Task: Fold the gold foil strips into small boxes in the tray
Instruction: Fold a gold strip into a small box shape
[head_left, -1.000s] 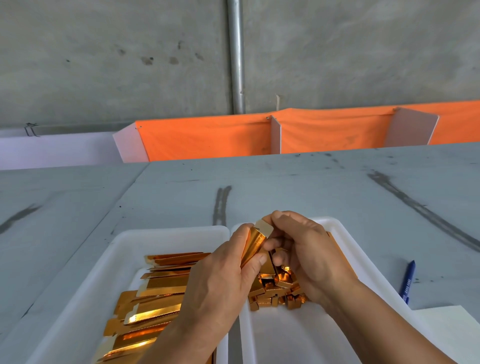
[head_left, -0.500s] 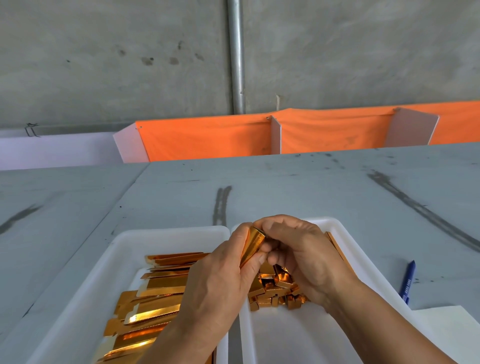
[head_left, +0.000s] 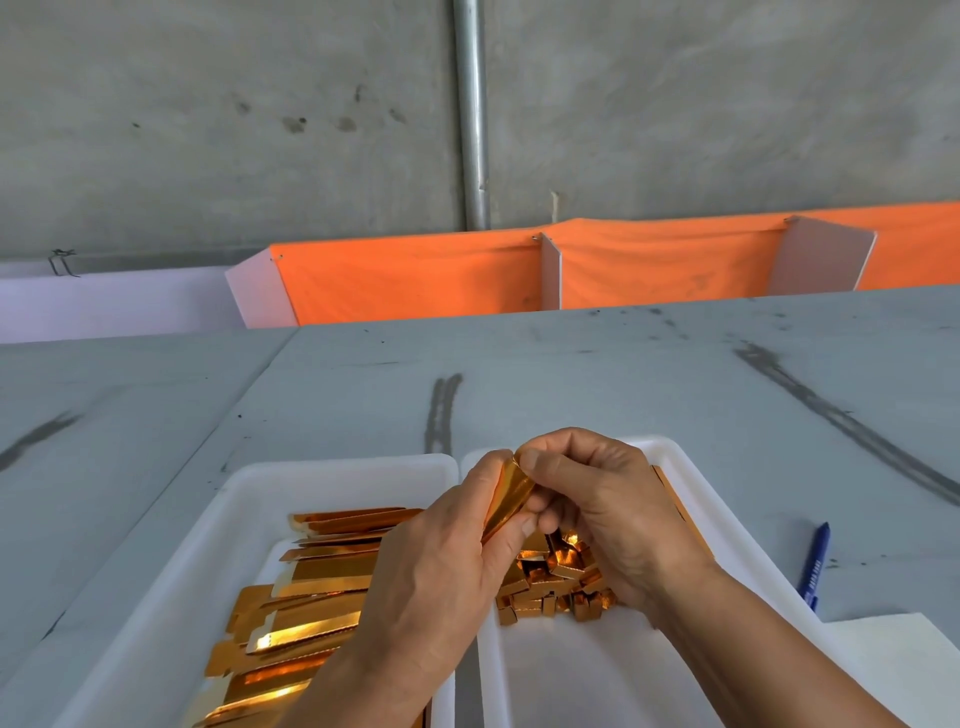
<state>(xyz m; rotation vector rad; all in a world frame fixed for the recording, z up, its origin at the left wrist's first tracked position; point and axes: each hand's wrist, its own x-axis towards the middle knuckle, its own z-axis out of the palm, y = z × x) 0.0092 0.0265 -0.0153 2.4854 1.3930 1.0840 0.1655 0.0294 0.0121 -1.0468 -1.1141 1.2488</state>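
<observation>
Both hands work above the gap between 2 white trays standing side by side on the grey table (head_left: 571, 374).

1. Held piece: 1 gold foil strip (head_left: 511, 496) stands tilted between the hands, upper end toward the far side; its gold face shows between the 2 thumbs.
2. Left hand (head_left: 441, 566): fingers curled, thumb pressed against the lower left edge of the strip; it grips the strip from the left and from below.
3. Right hand (head_left: 608, 514): fingers curled tightly; thumb and forefinger pinch the upper end of the strip; the remaining fingers are folded under, against its right face.
4. Left tray (head_left: 223, 530): holds a loose stack of flat strips (head_left: 311, 587), lying lengthwise left to right, partly under the left wrist.
5. Right tray (head_left: 571, 675): holds a pile of small folded boxes (head_left: 550, 577) directly below the hands; 1 further flat strip leans along its right inner wall, behind the right hand.
6. Surroundings: a blue pen (head_left: 815, 564) lies on the table right of the right tray; a white sheet (head_left: 893, 654) lies near it at the edge; an orange cloth (head_left: 415, 275) runs along the far side.
</observation>
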